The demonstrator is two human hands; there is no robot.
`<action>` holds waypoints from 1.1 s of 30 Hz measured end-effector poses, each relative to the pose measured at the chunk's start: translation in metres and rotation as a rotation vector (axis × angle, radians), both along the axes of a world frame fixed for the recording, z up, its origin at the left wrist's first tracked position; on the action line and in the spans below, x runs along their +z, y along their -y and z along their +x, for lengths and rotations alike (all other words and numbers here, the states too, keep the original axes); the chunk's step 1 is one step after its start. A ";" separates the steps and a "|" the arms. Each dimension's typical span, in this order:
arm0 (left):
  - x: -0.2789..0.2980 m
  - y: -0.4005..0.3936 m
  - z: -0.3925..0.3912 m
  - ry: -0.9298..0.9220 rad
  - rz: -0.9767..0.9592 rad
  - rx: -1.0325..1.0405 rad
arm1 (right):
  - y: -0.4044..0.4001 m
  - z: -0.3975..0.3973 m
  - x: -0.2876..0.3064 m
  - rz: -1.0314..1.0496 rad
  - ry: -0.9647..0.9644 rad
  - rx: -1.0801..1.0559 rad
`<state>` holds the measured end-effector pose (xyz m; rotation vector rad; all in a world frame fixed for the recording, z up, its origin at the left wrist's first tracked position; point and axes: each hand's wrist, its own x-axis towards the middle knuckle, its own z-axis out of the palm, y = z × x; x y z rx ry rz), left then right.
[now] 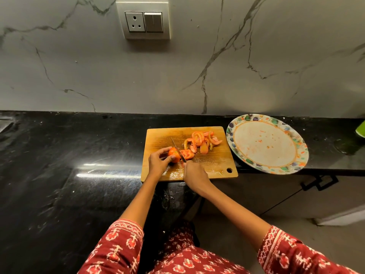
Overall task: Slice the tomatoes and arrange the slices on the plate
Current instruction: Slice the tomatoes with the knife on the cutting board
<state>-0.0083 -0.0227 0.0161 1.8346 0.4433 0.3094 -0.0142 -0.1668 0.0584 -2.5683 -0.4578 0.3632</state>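
Roughly midway is where the slicing is judged to stand. On the wooden cutting board (pixel 217 161), a part-cut tomato (pixel 173 154) is gripped at about nine o'clock of the board's middle by the left hand (pixel 159 162), whose fingers are curled round its uncut end. A knife (pixel 177 148) is held by the right hand (pixel 194 173), the fingers wrapped round the handle, which is hidden by the hand; the blade is set against the tomato's cut face. A fresh slice (pixel 187 154) lies flat just beside the blade, at its three o'clock side. A loose pile of slices (pixel 203 141) is heaped toward one o'clock of the board.

No slice has yet been placed on the patterned plate (pixel 296 161), which sits at three o'clock of the board, its far rim near the wall and its near rim overhanging the black counter (pixel 79 145); only smears and small specks are seen on it. The remaining piece is still to be cut, and all arranging is left. Whether further whole tomatoes wait cannot be told.
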 end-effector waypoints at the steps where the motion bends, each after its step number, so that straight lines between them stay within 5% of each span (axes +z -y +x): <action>1: 0.001 0.000 0.000 -0.001 0.003 -0.001 | -0.003 -0.001 0.000 -0.001 -0.007 -0.004; 33: 0.007 0.005 -0.001 -0.016 0.070 -0.007 | -0.021 0.002 0.005 -0.021 -0.067 -0.083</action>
